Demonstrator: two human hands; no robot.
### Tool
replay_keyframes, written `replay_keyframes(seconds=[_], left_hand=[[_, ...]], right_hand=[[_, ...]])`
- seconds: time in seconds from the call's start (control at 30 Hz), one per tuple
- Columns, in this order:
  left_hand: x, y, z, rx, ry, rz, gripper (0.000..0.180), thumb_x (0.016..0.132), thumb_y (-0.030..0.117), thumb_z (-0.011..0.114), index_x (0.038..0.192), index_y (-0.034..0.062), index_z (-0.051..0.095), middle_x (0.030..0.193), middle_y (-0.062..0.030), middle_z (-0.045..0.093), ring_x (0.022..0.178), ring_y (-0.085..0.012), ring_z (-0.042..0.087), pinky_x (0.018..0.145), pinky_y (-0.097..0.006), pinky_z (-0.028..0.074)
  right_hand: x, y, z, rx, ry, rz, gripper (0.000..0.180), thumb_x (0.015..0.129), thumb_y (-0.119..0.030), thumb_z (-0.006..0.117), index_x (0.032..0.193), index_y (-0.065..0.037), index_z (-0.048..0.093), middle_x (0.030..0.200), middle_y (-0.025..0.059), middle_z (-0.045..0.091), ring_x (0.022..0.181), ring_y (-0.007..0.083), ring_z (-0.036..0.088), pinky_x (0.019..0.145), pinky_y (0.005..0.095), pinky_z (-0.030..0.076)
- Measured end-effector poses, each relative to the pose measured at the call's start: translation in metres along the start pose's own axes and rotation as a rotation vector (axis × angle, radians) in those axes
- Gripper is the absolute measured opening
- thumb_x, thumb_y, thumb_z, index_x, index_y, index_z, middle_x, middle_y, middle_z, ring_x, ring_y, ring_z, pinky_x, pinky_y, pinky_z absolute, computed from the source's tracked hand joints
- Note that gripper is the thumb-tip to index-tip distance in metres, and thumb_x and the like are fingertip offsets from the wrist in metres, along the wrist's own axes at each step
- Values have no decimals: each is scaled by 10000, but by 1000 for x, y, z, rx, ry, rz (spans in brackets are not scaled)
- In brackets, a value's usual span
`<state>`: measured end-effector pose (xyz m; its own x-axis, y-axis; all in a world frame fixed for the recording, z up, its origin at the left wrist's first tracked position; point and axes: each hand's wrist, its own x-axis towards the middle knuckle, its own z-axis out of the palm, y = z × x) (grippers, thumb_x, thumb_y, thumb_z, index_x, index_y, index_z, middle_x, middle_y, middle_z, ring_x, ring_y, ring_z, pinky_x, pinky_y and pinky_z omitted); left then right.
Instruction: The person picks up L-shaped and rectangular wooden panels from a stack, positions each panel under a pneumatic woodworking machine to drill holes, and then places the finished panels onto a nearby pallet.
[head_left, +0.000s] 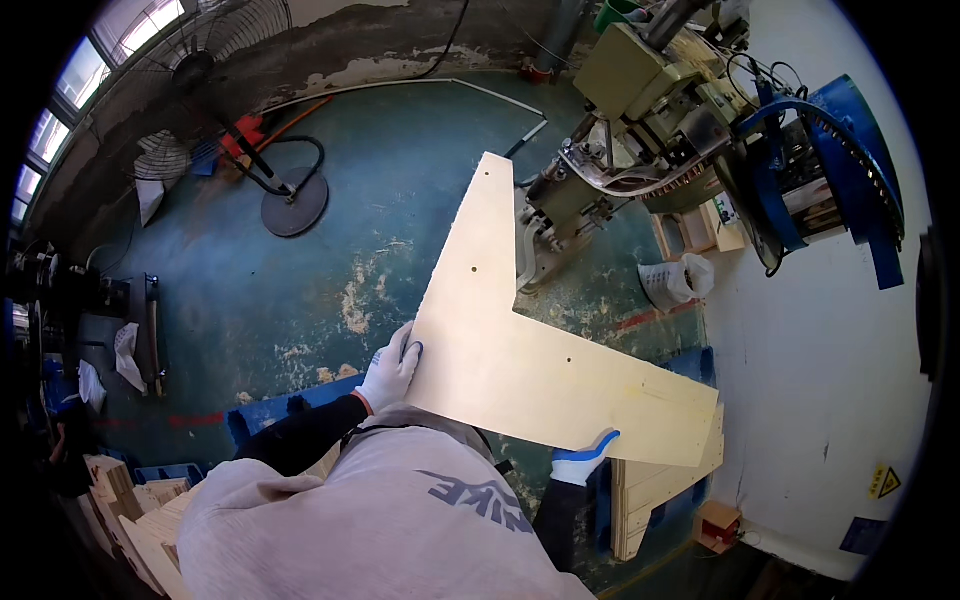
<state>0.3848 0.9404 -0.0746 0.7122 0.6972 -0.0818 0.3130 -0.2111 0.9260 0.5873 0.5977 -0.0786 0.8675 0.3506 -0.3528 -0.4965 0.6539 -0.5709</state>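
Note:
A large L-shaped plywood panel [500,350] with several small dark holes spans the space in front of my body. My left hand [390,372], in a white glove with dark fingertips, grips the panel's left edge near its corner. At the near edge, toward the right end, my right hand [584,458] in a white and blue glove holds the panel too; its thumb lies on top and the other fingers are hidden beneath. Partly under the panel's right end is a stack of similar wooden pieces [650,490].
A green-grey machine [630,130] with a blue wheel-shaped part [850,150] stands at far right, a white sack [676,282] below it. A round-based pedestal fan [295,200] is at far left. Blue pallets [275,410] and wooden pieces [155,520] lie at near left.

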Motion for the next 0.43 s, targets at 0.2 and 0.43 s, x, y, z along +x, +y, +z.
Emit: replay_keyframes(seconds=[0.2, 0.43], left_hand=[[-25, 6, -18, 44, 31, 129, 523, 1017, 131, 526, 1491, -8, 356, 1157, -296, 669, 1019, -436, 696, 869, -436, 546], [-37, -12, -19, 120, 77, 215, 569, 995, 127, 563, 1503, 6, 337, 1220, -293, 656, 1011, -437, 702, 854, -440, 559]], right_hand=[[13, 38, -33, 120, -21, 6, 868, 975, -748, 393, 1598, -151, 305, 1639, 97, 312, 1475, 323, 306, 1230, 517, 215], [24, 48, -19, 234, -91, 34, 921, 937, -799, 381, 1612, -180, 281, 1663, 98, 267, 1500, 356, 248, 1238, 557, 165]])
